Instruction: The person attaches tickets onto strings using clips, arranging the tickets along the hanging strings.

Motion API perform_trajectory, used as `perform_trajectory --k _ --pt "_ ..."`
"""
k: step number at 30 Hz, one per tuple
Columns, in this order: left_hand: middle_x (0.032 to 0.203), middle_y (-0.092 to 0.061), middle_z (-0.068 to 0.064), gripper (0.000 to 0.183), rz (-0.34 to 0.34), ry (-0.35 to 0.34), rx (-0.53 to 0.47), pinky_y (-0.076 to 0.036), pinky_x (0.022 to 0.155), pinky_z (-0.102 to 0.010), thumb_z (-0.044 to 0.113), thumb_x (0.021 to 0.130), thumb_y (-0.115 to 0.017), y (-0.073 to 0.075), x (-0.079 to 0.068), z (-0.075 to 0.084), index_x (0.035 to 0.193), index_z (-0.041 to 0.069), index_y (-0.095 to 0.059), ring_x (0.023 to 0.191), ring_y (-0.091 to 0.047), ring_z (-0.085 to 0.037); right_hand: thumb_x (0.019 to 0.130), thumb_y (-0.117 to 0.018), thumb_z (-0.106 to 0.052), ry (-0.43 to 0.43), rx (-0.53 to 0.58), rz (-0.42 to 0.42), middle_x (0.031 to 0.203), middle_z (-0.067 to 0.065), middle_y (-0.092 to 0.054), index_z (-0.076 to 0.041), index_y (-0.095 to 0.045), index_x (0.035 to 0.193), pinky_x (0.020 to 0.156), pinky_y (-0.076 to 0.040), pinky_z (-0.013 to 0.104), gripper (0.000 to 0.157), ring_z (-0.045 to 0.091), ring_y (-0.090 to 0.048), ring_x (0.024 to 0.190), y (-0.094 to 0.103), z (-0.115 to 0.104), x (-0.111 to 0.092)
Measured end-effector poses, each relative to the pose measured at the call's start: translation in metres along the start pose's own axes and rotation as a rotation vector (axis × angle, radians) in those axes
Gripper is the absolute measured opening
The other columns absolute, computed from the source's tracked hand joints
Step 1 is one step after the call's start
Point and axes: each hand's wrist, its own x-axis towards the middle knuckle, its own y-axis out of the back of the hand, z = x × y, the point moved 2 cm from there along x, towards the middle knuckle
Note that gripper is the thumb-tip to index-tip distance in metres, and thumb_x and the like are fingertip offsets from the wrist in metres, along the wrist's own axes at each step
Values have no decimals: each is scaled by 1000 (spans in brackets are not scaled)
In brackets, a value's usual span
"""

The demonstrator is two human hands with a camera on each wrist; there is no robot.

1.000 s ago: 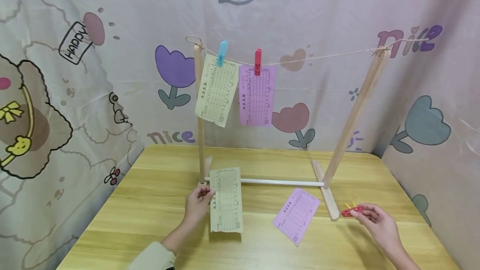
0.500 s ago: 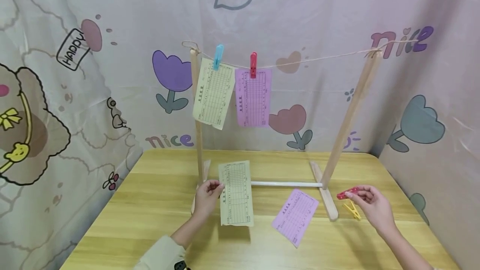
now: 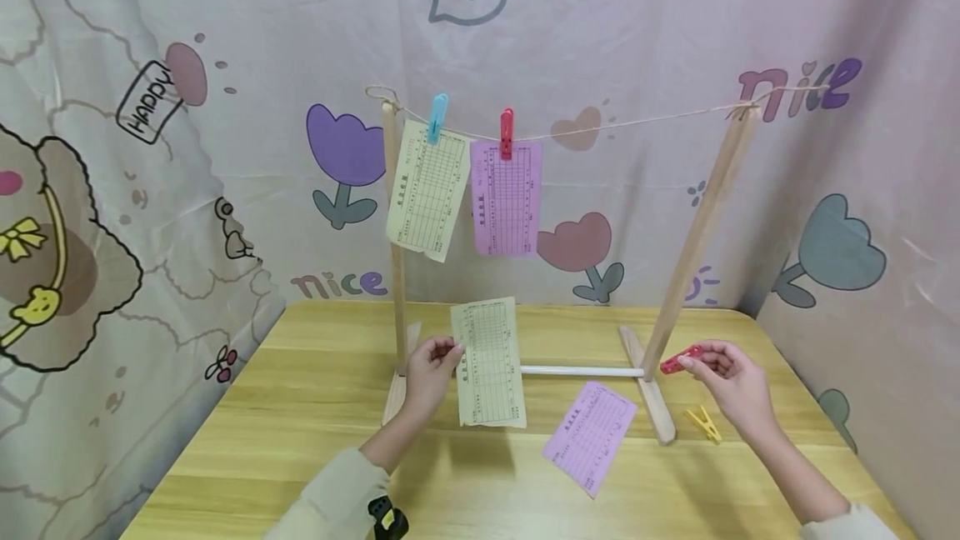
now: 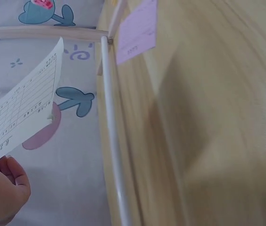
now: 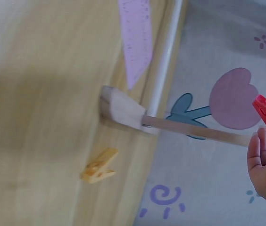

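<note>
In the head view my left hand point(image 3: 432, 373) pinches the left edge of a pale yellow printed slip point(image 3: 490, 363), held upright above the table in front of the white crossbar. My right hand point(image 3: 733, 386) holds a red clothespin point(image 3: 681, 359) between thumb and fingers, beside the right post. A yellow clothespin point(image 3: 703, 424) lies on the table below that hand. One purple slip point(image 3: 591, 437) lies flat between the hands. From the string hang another yellow slip point(image 3: 428, 194) under a blue clothespin point(image 3: 437, 118) and a purple slip point(image 3: 506, 202) under a red clothespin point(image 3: 507, 133).
The wooden frame has a left post point(image 3: 398, 307), a right post point(image 3: 697, 248) and a white crossbar point(image 3: 581, 371) low between them. A thin string point(image 3: 637, 121) runs across the top. Printed cloth point(image 3: 660, 23) surrounds the wooden table point(image 3: 300, 440).
My left hand has moved right and up with the yellow slip. The right hand has risen with the red clothespin, away from the yellow clothespin on the table.
</note>
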Motion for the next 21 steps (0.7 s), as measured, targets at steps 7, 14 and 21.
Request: perform_trajectory --k 7,14,21 --pt "94 -60 -12 21 -11 -4 -35 -51 70 -16 10 88 -61 -12 7 20 102 -5 -57 78 -56 -12 83 -67 -3 43 25 16 74 -29 -56 10 -54 100 60 -47 6 25 -10 -54 66 0 -18 15" --pt "90 -59 -11 20 -9 -69 -49 -48 66 -14 10 88 -62 -21 13 46 100 -5 -58 74 -53 -10 82 -69 -8 92 4 2 76 -30 -55 7 -56 103 60 -47 6 28 -10 -54 67 -7 -39 28" --pt "85 -59 -8 17 -6 -107 -89 -48 63 -14 6 86 -63 -31 21 70 97 -7 -58 71 -52 -8 81 -69 -5 158 45 28 77 -26 -56 8 -58 103 62 -46 4 27 -8 -53 69 -8 -61 44"
